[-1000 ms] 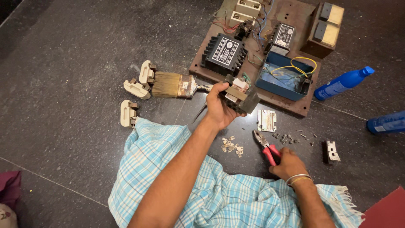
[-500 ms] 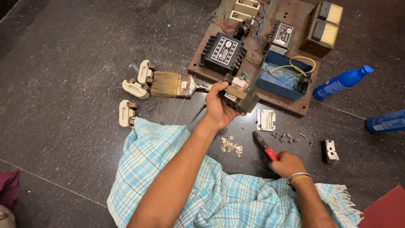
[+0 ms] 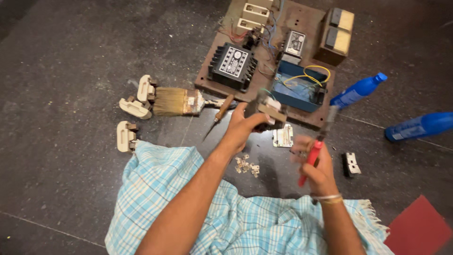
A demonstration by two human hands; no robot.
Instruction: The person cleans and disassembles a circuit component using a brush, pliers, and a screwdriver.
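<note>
While both hands work above the dark floor:
Left hand [image 3: 243, 128]: fingers clamped around a small electrical component [image 3: 266, 112], near the wooden board [image 3: 306, 19].
Right hand [image 3: 317, 165]: fingers gripping red-handled pliers [image 3: 317, 146], right of the component.
Near left: paintbrush [image 3: 181, 101], screwdriver [image 3: 219, 113].

One view only: your head camera looks steeply down, close over your forearms, taking in the dark floor [image 3: 71, 71] ahead of your lap.

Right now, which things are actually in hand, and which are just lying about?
In hand:
- small dark electrical part, left hand
- red-handled pliers, right hand

Lying about:
- flat paintbrush
- wooden-handled awl
- two blue plastic bottles
- cream fuse carriers
- brown component board
</note>
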